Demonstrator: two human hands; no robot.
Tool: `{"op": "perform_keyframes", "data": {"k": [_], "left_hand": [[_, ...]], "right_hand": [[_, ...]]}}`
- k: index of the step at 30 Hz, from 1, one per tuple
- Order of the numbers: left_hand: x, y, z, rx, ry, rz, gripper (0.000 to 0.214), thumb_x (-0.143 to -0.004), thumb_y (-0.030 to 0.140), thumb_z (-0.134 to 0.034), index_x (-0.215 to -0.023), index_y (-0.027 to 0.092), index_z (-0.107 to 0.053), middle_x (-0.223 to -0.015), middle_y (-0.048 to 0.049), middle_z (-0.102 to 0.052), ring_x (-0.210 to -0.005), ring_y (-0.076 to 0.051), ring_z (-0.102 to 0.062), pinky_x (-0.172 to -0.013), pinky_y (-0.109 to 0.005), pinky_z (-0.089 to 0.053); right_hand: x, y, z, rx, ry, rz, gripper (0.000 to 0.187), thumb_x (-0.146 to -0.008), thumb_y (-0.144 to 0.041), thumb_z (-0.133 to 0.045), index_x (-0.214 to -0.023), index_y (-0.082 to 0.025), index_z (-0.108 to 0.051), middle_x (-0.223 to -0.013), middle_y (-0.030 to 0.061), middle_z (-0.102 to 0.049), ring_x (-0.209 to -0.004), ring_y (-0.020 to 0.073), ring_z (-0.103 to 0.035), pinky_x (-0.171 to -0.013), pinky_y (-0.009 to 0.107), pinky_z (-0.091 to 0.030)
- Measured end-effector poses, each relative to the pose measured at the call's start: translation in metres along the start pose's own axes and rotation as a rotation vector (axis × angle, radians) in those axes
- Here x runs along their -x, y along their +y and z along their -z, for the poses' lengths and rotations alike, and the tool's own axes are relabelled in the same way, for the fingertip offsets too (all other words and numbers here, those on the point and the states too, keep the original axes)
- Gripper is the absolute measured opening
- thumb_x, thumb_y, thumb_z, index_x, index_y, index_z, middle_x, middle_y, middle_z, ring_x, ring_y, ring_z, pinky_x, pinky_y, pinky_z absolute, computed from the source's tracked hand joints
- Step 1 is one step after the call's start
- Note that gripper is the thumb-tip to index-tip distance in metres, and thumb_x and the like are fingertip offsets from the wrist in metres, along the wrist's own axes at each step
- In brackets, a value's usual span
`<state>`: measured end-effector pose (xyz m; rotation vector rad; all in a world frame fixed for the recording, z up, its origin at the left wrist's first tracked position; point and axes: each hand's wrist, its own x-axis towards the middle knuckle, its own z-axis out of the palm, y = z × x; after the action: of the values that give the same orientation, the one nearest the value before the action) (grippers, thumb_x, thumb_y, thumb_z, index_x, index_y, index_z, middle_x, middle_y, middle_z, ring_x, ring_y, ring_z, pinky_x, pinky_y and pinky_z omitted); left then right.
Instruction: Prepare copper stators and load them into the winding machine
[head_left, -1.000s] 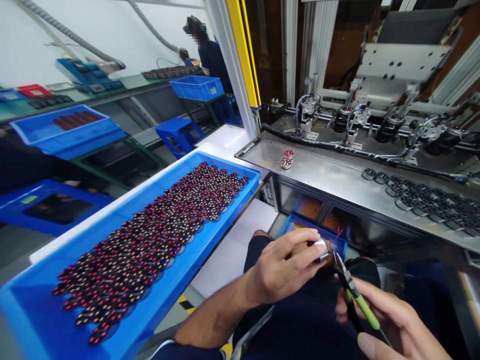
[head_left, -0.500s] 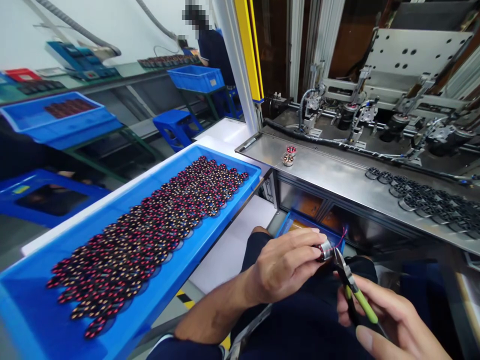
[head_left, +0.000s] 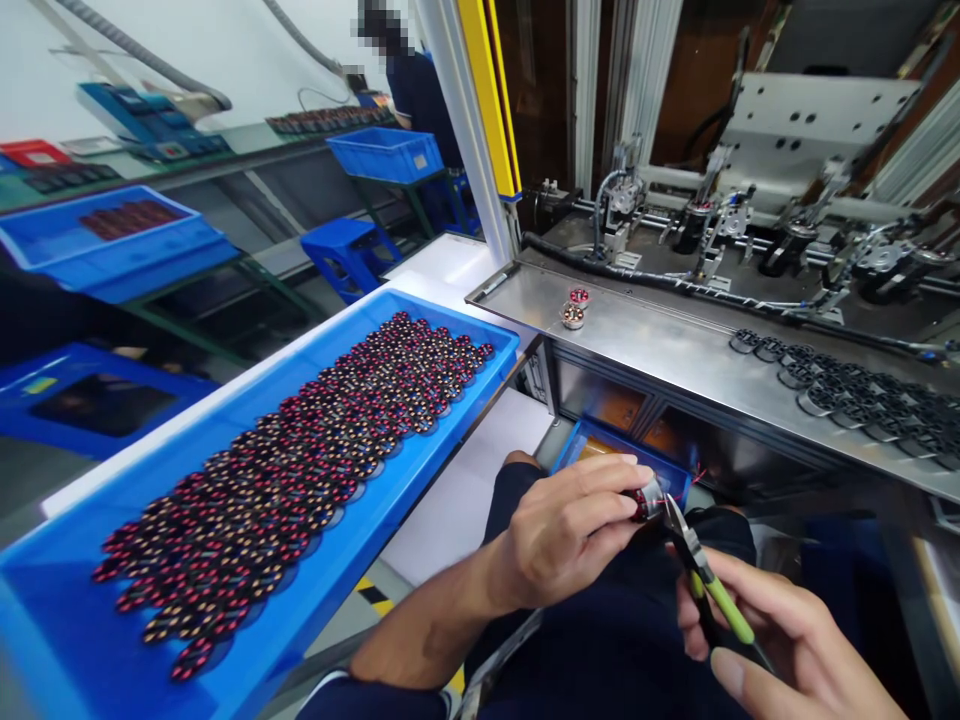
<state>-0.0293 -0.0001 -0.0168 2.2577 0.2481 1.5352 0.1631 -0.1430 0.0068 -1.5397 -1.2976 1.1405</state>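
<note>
A small metal-rimmed part is gripped by the left hand, its fingers clamped on the part above the lap. Cutters with green-and-black handles are held by the right hand, whose fingers are closed around the handles. The cutter tips are positioned just beside the part, near its red wires; whether contact is made cannot be told. Two wound parts and many black rings are carried by the metal bench. Rows of similar wound pieces are contained in a blue tray at left.
</note>
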Motion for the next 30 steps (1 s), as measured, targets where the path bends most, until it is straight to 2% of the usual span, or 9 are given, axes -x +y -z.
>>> {"op": "perform_keyframes", "data": {"k": [5,10,16,20,24,27,30], "left_hand": [[0.001,0.0,0.0,0.005,0.005,-0.007,0.048,-0.078,0.0,-0.075,-0.117,0.015,-0.052,-0.108,-0.015,-0.078,-0.106,-0.022,-0.074,-0.091,-0.039,-0.065],[0.001,0.0,-0.003,0.012,-0.009,-0.008,0.047,-0.076,-0.001,-0.075,-0.115,0.014,-0.052,-0.106,-0.0153,-0.078,-0.105,-0.023,-0.074,-0.092,-0.038,-0.064],[0.008,-0.004,-0.003,-0.034,-0.014,-0.033,0.042,-0.08,0.001,-0.073,-0.116,0.012,-0.057,-0.112,-0.0144,-0.074,-0.11,-0.023,-0.071,-0.092,-0.038,-0.065],[0.011,-0.005,0.0,-0.159,-0.036,-0.065,0.033,-0.08,0.002,-0.073,-0.111,0.01,-0.065,-0.115,-0.0122,-0.069,-0.112,-0.023,-0.07,-0.092,-0.034,-0.064],[0.011,-0.003,0.0,-0.231,-0.02,-0.069,0.031,-0.081,0.005,-0.074,-0.11,0.012,-0.065,-0.114,-0.0102,-0.068,-0.109,-0.02,-0.071,-0.092,-0.032,-0.065],[0.012,-0.004,-0.001,-0.167,0.018,-0.037,0.035,-0.081,0.004,-0.074,-0.113,0.012,-0.064,-0.117,-0.012,-0.068,-0.108,-0.019,-0.071,-0.093,-0.032,-0.063],[0.018,-0.01,-0.006,0.138,0.129,0.152,0.047,-0.08,0.012,-0.078,-0.123,0.018,-0.062,-0.117,-0.0106,-0.071,-0.109,-0.02,-0.071,-0.095,-0.032,-0.061]], "right_hand": [[-0.005,0.001,0.001,0.023,-0.042,0.011,0.041,-0.082,-0.037,-0.074,-0.122,-0.025,-0.074,-0.079,0.0066,-0.076,-0.065,0.02,-0.072,-0.062,0.027,-0.062],[-0.008,0.002,0.004,0.097,-0.119,0.005,0.031,-0.088,-0.032,-0.066,-0.116,-0.024,-0.076,-0.068,0.0033,-0.07,-0.059,0.017,-0.067,-0.058,0.023,-0.059],[-0.004,0.014,0.012,0.051,0.044,-0.055,0.052,-0.085,-0.048,-0.071,-0.129,-0.022,-0.069,-0.098,0.0121,-0.078,-0.086,0.0251,-0.076,-0.079,0.033,-0.063],[-0.002,0.024,0.014,0.03,0.024,-0.066,0.052,-0.085,-0.046,-0.071,-0.131,-0.022,-0.068,-0.104,0.0128,-0.078,-0.089,0.0252,-0.077,-0.082,0.033,-0.063],[-0.002,0.026,0.014,0.026,0.033,-0.053,0.05,-0.086,-0.043,-0.071,-0.131,-0.022,-0.068,-0.105,0.0126,-0.078,-0.09,0.025,-0.077,-0.084,0.033,-0.063],[-0.002,0.025,0.013,0.036,0.044,-0.043,0.049,-0.085,-0.044,-0.073,-0.129,-0.022,-0.069,-0.103,0.0126,-0.078,-0.088,0.0252,-0.077,-0.082,0.032,-0.063],[-0.003,0.026,0.013,0.043,0.062,-0.031,0.05,-0.083,-0.047,-0.074,-0.127,-0.022,-0.071,-0.102,0.0128,-0.079,-0.089,0.0261,-0.077,-0.082,0.033,-0.063]]}}
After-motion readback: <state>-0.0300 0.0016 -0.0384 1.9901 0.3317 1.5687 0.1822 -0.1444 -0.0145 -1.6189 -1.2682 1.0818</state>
